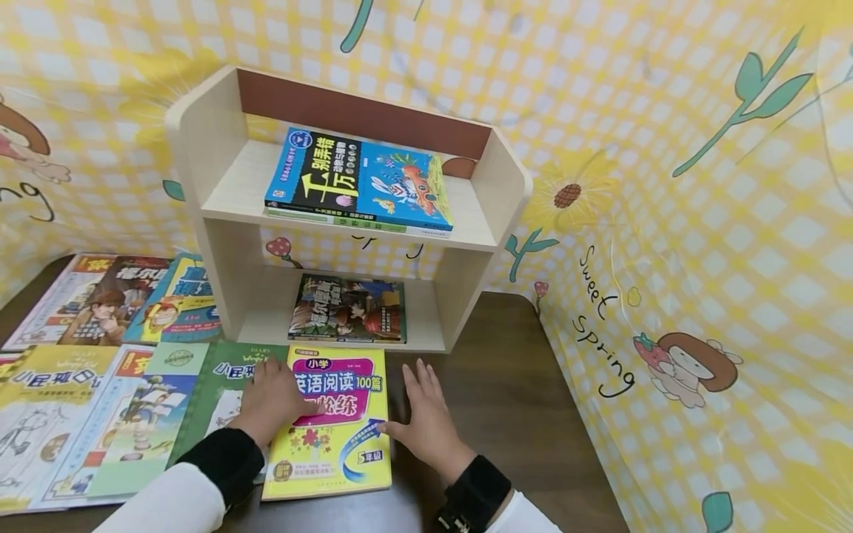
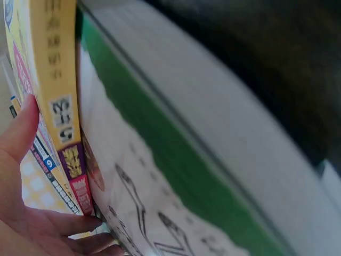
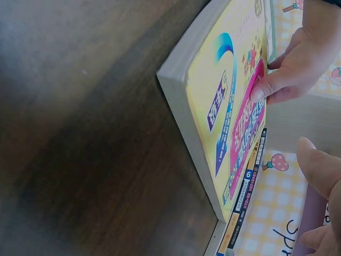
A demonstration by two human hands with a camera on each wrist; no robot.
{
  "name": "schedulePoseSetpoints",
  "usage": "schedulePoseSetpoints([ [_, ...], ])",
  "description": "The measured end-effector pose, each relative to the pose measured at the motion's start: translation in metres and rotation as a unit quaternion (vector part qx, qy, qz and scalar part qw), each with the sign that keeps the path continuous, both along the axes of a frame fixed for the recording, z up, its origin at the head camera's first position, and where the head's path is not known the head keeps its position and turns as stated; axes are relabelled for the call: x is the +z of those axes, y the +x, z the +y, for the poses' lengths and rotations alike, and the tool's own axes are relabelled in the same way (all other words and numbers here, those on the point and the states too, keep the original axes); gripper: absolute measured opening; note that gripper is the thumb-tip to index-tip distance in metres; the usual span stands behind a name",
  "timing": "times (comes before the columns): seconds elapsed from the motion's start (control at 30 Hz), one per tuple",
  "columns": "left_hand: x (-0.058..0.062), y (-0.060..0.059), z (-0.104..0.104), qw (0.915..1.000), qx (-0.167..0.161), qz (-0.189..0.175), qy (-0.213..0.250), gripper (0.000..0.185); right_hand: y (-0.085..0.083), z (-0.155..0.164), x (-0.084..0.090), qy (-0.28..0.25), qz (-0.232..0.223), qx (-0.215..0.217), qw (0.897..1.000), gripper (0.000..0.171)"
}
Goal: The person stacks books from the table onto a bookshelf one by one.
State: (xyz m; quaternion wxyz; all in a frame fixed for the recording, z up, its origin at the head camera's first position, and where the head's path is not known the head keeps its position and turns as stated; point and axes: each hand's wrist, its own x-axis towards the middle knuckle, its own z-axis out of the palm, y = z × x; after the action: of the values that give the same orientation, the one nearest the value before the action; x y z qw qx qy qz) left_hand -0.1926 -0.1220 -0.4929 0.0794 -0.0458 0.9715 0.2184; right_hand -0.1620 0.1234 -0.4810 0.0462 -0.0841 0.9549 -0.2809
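A yellow workbook (image 1: 333,437) with a pink title panel lies face up in front of the small shelf in the head view. My left hand (image 1: 269,396) grips its left edge, thumb on the cover and fingers along the spine (image 2: 58,106). Partly under that hand is a green comic diary book (image 1: 229,359). To the workbook's right, my right hand (image 1: 429,426) is spread with its thumb near the book's edge and holds nothing. In the right wrist view, the workbook (image 3: 224,106) shows its page edges, with the left hand (image 3: 293,74) beyond.
A two-tier wooden shelf (image 1: 213,148) stands behind. Blue-covered books (image 1: 373,181) lie on its upper tier, and a dark comic-style book (image 1: 346,311) lies on the lower. Overlapping books (image 1: 60,414) cover the table's left side. A yellow checked cloth (image 1: 640,222) hangs around the dark table (image 1: 520,414).
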Motion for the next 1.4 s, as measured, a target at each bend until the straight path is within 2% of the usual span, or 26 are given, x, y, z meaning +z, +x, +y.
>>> schedulePoseSetpoints([
  [0.13,0.002,-0.002,0.006,0.9996,0.024,-0.012,0.005,0.098,0.003,0.002,0.000,-0.008,0.004,-0.006,1.000,0.097],
  [0.3,0.002,-0.005,0.011,0.9980,0.044,-0.039,0.024,0.094,0.008,0.005,-0.002,-0.018,0.007,-0.003,1.000,0.096],
  [0.57,0.007,-0.005,0.017,0.9972,0.051,-0.053,0.013,0.092,0.015,0.007,-0.005,-0.022,0.008,-0.004,1.000,0.096],
  [0.7,0.008,-0.003,0.014,0.9945,0.063,-0.073,0.040,0.088,0.018,0.009,-0.007,-0.032,-0.002,-0.007,0.999,0.096],
  [0.83,0.008,0.000,0.012,0.9892,0.067,-0.088,0.095,0.085,0.019,0.012,-0.011,-0.044,-0.016,-0.018,0.999,0.096],
  [1.0,0.006,0.008,0.013,0.9807,0.055,-0.059,0.178,0.081,0.021,0.015,-0.015,-0.072,-0.037,-0.039,0.996,0.095],
  [1.23,0.009,0.017,0.020,0.9701,0.027,-0.011,0.241,0.072,0.016,0.015,-0.021,-0.140,-0.047,-0.057,0.987,0.093],
  [1.4,0.013,0.024,0.021,0.9553,0.010,0.016,0.295,0.073,0.010,0.010,-0.026,-0.195,-0.067,-0.055,0.977,0.092],
])
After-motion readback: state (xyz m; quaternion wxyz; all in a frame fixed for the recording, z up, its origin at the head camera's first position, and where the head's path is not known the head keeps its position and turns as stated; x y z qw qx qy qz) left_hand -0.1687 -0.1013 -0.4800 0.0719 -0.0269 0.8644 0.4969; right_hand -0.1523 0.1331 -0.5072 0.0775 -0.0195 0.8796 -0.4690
